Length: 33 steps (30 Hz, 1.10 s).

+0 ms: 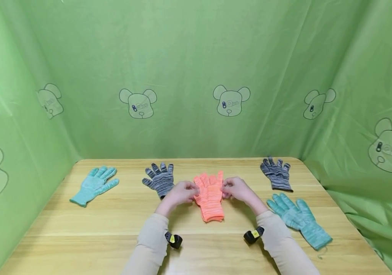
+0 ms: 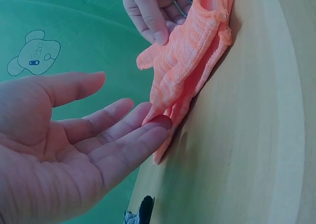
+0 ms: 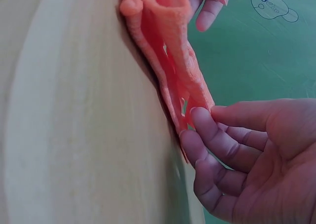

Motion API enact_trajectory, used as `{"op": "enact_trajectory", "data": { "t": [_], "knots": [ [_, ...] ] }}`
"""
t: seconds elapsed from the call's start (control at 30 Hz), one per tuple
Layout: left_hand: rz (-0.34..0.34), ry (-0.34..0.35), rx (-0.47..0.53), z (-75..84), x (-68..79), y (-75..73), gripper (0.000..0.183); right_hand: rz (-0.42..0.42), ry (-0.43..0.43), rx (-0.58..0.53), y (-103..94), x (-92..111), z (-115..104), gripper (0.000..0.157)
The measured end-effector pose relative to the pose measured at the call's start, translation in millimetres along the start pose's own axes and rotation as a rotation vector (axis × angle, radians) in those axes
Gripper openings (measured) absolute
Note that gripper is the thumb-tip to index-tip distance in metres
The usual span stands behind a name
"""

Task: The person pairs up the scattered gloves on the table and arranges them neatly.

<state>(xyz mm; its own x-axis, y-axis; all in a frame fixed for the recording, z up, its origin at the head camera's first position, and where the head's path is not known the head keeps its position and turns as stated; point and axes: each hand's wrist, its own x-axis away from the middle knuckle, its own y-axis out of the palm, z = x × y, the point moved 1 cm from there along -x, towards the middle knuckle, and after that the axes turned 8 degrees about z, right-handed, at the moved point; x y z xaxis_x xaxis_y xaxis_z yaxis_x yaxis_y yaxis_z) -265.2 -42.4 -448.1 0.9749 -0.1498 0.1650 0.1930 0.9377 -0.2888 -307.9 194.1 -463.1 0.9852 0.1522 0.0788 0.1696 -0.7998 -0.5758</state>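
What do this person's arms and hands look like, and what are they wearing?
The left hand and right hand are bare, with no gloves on. Long, plain cream sleeves cover the forearms. Near each cuff sits a small black device with a yellow marking.

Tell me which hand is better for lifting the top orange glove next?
Probably the right hand: its thumb and forefinger pinch the top orange glove at its edge. The left hand has its thumb clear, only fingers touching.
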Motion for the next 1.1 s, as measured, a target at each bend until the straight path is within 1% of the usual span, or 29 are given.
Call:
{"op": "enact_trajectory", "data": {
  "t": [0.2,0.43,0.6,0.77,0.9,1.1],
  "knots": [
    [-0.008,-0.018,-0.007,-2.7,-1.6,0.4,0.030,0.006,0.009,0.023,0.7,0,4,0.012],
    [0.000,-0.020,-0.025,-4.8,-2.0,-0.6,0.030,0.005,0.006,0.028,0.1,0,7,0.014],
    [0.006,-0.034,-0.028,-6.1,-2.7,-2.1,0.029,-0.002,0.009,0.034,-0.2,0,8,0.015],
    [0.033,-0.039,-0.019,-8.5,-5.0,-5.0,0.030,0.002,0.015,0.050,-0.4,-1,8,0.016],
    [0.059,-0.052,0.006,-10.5,-6.0,-7.7,0.031,-0.001,0.023,0.059,-1.3,-2,8,0.016],
    [0.068,-0.065,0.030,-12.3,-5.5,-9.9,0.031,0.001,0.025,0.071,-3.6,-1,5,0.016]
  ]
}}
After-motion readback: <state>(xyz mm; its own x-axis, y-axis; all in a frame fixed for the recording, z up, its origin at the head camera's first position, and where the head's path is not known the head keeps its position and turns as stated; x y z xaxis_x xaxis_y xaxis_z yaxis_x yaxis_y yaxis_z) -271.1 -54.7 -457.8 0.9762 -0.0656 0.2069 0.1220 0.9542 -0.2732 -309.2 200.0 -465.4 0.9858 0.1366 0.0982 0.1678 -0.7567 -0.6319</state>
